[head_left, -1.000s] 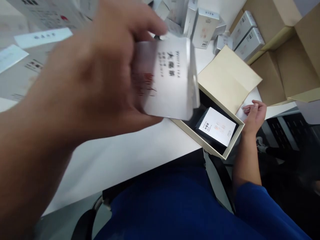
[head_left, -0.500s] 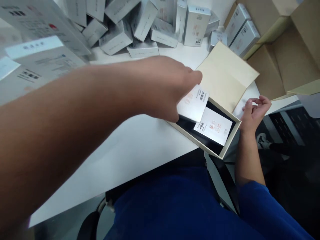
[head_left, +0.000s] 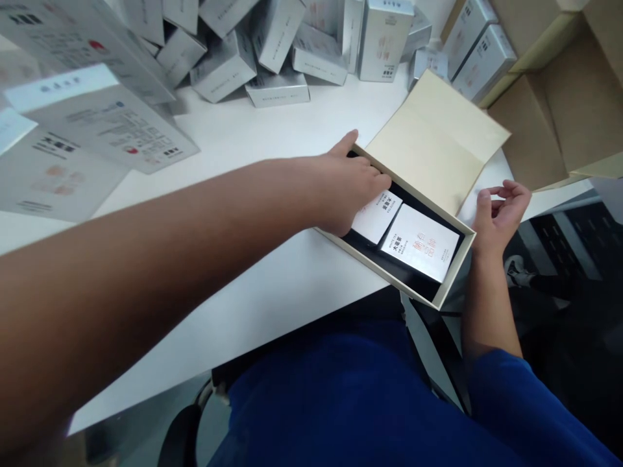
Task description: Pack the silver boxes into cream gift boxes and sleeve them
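A long cream gift box (head_left: pixel 413 293) with a black lining lies on the white table, its lid (head_left: pixel 438 139) folded back away from me. In its right half lies a white tea box (head_left: pixel 422 243) with orange and black print. My left hand (head_left: pixel 353 188) reaches into the left half, fingers and thumb around a second white tea box (head_left: pixel 376 219), partly hidden under the hand; one finger stretches over the gift box's far rim. By the right end of the gift box, my right hand (head_left: pixel 501 211) is turned up, its fingers loosely bent and apart, with nothing in them.
Several silver-white cartons (head_left: pixel 277 87) are heaped at the back. Larger white printed packages (head_left: pixel 117 117) stand at the left. An open brown cardboard box (head_left: pixel 555 123) is at the right, beside two white cartons (head_left: pixel 481 61). The table's front edge runs near my lap.
My left hand has lowered the second tea box into the left half of the gift box, beside the first one. My right hand has barely moved.
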### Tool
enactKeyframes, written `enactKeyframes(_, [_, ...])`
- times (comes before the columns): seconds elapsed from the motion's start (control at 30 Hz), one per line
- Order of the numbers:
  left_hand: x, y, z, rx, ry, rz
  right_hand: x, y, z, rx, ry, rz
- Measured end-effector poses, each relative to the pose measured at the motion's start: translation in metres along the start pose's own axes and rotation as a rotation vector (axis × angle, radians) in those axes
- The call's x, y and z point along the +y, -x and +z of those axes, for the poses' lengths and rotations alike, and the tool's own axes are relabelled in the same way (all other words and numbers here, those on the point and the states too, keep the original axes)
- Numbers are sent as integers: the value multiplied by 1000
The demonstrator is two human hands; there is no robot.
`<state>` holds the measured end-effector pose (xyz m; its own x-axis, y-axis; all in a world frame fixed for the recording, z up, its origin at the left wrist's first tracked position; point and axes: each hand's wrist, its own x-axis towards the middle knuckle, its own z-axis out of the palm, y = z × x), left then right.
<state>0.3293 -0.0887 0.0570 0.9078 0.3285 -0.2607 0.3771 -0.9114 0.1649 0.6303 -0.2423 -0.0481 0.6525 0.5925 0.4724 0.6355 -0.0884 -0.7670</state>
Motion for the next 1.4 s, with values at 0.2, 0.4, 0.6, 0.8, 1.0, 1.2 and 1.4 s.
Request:
enactKeyframes(0.2, [13,-1,-9,-130,64,-26,-3,1,0,0,29,20])
enactKeyframes(0.4, [16,5,-4,-29,142,19,-4,2,-1,-6,26,13])
enactKeyframes(0.6, [16,8,12,146,173,67,-5,3,-2,-8,48,20])
enactKeyframes(0.8, [18,14,10,171,246,100,1,2,-2,-15,70,-7])
enactKeyframes(1.0, [18,18,11,217,326,117,9,-1,-3,-27,126,-22])
enactKeyframes(1.2, [17,21,19,233,279,184,12,-1,-2,-35,191,-23])
enactKeyframes(1.4, [15,27,23,186,286,225,11,-2,-2,-30,211,-40])
